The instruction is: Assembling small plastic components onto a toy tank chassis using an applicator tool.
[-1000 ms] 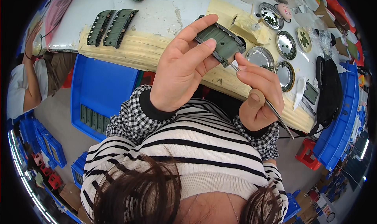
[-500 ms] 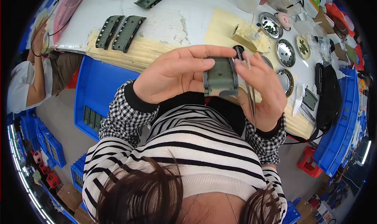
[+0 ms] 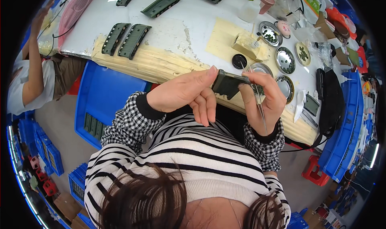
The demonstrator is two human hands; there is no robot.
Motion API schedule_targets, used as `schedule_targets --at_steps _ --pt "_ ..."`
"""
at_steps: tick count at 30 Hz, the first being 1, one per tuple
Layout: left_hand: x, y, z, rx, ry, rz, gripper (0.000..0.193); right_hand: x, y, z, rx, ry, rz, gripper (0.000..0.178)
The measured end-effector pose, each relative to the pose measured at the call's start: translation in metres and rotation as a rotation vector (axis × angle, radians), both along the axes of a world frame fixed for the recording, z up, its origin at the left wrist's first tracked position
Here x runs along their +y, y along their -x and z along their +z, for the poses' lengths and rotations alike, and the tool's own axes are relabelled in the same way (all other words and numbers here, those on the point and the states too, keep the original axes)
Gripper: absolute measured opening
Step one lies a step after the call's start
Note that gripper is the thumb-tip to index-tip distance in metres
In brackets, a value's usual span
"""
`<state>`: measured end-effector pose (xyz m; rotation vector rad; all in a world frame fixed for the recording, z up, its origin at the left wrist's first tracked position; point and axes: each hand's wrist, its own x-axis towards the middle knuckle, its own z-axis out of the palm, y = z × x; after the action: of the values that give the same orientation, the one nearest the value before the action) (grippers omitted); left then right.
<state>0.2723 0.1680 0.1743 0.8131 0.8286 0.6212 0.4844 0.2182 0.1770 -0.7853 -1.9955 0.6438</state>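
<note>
A dark green moulded plastic piece (image 3: 228, 84) with ridged edges is tilted between my hands, over the table's near edge. My right hand (image 3: 263, 96) pinches its right end with the fingertips. The same hand also keeps a pair of thin metal tweezers (image 3: 259, 104) against the palm, points upward. My left hand (image 3: 187, 93) is at the piece's left side, thumb tip by its upper corner, other fingers stretched downward and apart. Just beyond the piece is a small round black dish (image 3: 239, 61).
Similar green pieces (image 3: 134, 41) lie across the white table (image 3: 169, 20). Metal dishes (image 3: 285, 60) of small green parts stand at right, near a yellow block (image 3: 247, 45). A blue bin (image 3: 106, 78) with green pieces is below left. Another person (image 3: 36, 78) sits at far left.
The green piece has turned and tilted, and shifted slightly right and down. My left fingers have come off its face and dropped below. The black dish shows more fully.
</note>
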Motion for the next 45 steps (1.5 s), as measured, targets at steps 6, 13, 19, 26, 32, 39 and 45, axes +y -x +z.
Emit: schedule_targets --at_steps 6,13,19,26,32,39,45 --pt "-0.002 -0.001 0.001 0.008 -0.036 0.008 0.058 -0.002 -0.001 0.000 0.008 0.015 -0.009 0.023" --pt "-0.003 -0.005 0.003 -0.041 -0.099 0.022 0.051 -0.001 -0.003 -0.002 0.015 0.004 0.001 0.023" --pt "-0.002 -0.014 0.005 -0.035 -0.113 0.113 0.049 -0.001 -0.004 0.000 0.035 -0.013 -0.007 0.025" --pt "-0.003 -0.014 0.005 0.397 -0.452 0.185 0.033 0.000 -0.004 0.003 0.008 -0.065 0.026 0.029" --pt "0.002 -0.010 -0.001 0.630 -1.009 0.227 0.044 0.000 -0.004 0.004 -0.007 -0.104 0.031 0.031" --pt "0.000 -0.027 -0.011 -0.130 -0.554 0.232 0.060 0.005 -0.016 0.011 0.004 -0.152 0.073 0.032" --pt "-0.001 -0.023 -0.019 -0.538 -0.029 0.361 0.065 0.042 -0.070 0.021 -0.340 -0.157 -0.359 0.038"
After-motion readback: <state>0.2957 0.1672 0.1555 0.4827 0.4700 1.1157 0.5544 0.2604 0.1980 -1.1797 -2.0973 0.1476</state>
